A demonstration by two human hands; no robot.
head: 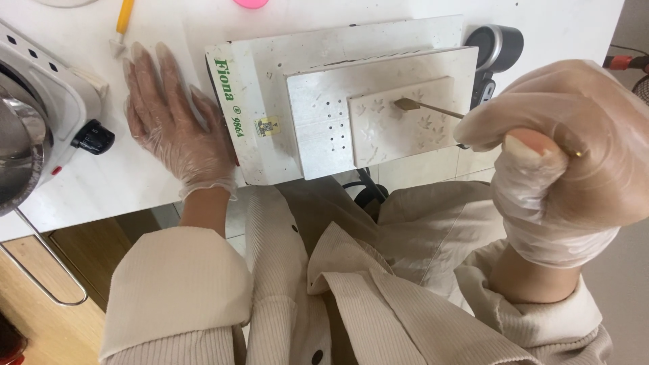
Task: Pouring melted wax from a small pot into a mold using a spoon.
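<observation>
My left hand point(172, 122), in a clear plastic glove, lies flat and open on the white table beside the left edge of a white speckled board point(270, 155). On that board rests a smaller white slab point(318, 128), and on top of it a white mould point(399, 125) with small leaf shapes pressed in. My right hand point(561, 155), also gloved, is closed around a thin golden tool point(422, 106). The tool's flat tip rests on the upper part of the mould.
A white electric hotplate with a black knob point(94, 137) and a steel pot point(20, 149) stands at the left. A yellow-handled tool point(124, 20) lies at the top, a pink object point(251, 3) near it. A black and silver device point(497, 47) sits right of the board.
</observation>
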